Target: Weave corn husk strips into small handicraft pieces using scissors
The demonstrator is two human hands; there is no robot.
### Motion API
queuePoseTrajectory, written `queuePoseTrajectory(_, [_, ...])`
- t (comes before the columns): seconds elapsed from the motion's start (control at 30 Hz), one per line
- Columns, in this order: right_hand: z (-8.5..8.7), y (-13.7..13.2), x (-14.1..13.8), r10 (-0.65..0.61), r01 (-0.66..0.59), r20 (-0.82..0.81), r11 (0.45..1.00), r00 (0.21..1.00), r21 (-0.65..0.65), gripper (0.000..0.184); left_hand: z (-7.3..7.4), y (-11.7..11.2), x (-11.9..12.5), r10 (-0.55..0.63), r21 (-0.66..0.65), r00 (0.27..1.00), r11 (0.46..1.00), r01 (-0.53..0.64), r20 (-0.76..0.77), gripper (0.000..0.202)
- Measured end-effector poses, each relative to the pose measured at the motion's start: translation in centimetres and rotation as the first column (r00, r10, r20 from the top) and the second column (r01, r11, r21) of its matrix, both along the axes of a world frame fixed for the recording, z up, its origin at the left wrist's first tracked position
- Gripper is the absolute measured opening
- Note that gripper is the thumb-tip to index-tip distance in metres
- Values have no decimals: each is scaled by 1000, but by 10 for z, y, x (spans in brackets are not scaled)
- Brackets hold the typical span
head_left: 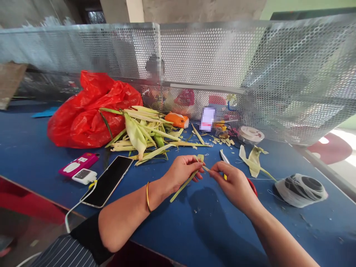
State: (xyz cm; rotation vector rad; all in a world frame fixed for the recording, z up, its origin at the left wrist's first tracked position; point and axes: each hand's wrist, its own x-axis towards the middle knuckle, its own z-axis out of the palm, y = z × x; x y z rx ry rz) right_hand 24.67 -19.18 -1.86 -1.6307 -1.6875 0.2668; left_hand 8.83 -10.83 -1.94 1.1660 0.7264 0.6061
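My left hand pinches a green strip of corn husk, its long end hanging down toward the table's front. Just to the right, my right hand has its thumb and fingers closed on a thin pale end of the husk. Both hands are close together above the blue table. Partly hidden behind my right hand lie scissors, with a blade and a bit of red handle showing. Beyond my left hand is a heap of corn husks.
A red plastic bag stands at the back left. Nearer lie a phone, a pink power bank and a white charger. Right of my hands are a spool of thread, a husk piece and a tape roll. A perforated metal screen rises behind.
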Motion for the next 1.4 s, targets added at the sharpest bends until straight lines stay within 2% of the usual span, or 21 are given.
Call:
queuePoseTrajectory(0.1, [3, -1, 0, 20, -23, -46, 998, 999, -54, 28, -2, 0, 2, 45, 9, 999, 999, -45, 2, 15])
queuePoseTrajectory(0.17, [3, 0, 1, -25, 21, -56, 997, 998, -70, 29, -2, 0, 0, 28, -30, 999, 999, -28, 29, 19])
queuePoseTrajectory(0.27, [2, 1, 3, -82, 81, -17, 996, 996, -35, 28, 0, 2, -3, -20, -78, 997, 997, 26, 74, 25])
queuePoseTrajectory(0.37, [0, 2, 3, -94, 94, 30, 996, 995, 5, 27, 2, 1, -4, -39, -74, 996, 996, 45, 76, 26])
queuePoseTrajectory(0.43, [0, 0, 1, -145, 140, 51, 986, 988, 92, 22, 3, 0, -3, -25, -70, 997, 997, 30, 77, 27])
queuePoseTrajectory(0.53, [0, -3, -5, -241, 213, 68, 935, 968, 283, 20, 3, -2, -1, 25, -35, 996, 999, -22, 81, 28])
queuePoseTrajectory(0.6, [-2, -5, -12, -194, 172, 55, 946, 979, 275, 23, 2, -3, 0, 50, 3, 996, 999, -51, 76, 27])
queuePoseTrajectory(0.7, [-8, -6, -22, -75, 80, -70, 994, 995, 75, 26, 0, -3, 1, 72, 20, 992, 997, -74, 104, 25])
queuePoseTrajectory(0.8, [-18, -3, -29, -86, 79, -221, 996, 971, -37, 27, -3, -4, 1, 75, 10, 985, 997, -78, 157, 23])
queuePoseTrajectory(0.93, [-24, -1, -32, -36, 34, -314, 999, 949, -12, 27, -5, -5, 3, 98, 21, 977, 994, -104, 190, 21])
queuePoseTrajectory(1.07, [-16, -2, -31, 39, -35, -256, 999, 966, 18, 23, -6, -5, 4, 136, 12, 975, 990, -140, 178, 19])
queuePoseTrajectory(1.23, [-7, -3, -28, 111, -112, -160, 994, 981, 4, 25, -5, -7, 5, 151, 15, 972, 988, -156, 181, 16])
queuePoseTrajectory(1.33, [-7, -5, -25, 97, -93, -89, 994, 991, 49, 28, -3, -5, 3, 117, 2, 980, 993, -118, 163, 19])
queuePoseTrajectory(1.4, [-8, -5, -20, 16, -8, -69, 993, 997, 119, 29, -2, -4, 1, 94, -34, 984, 995, -89, 153, 24])
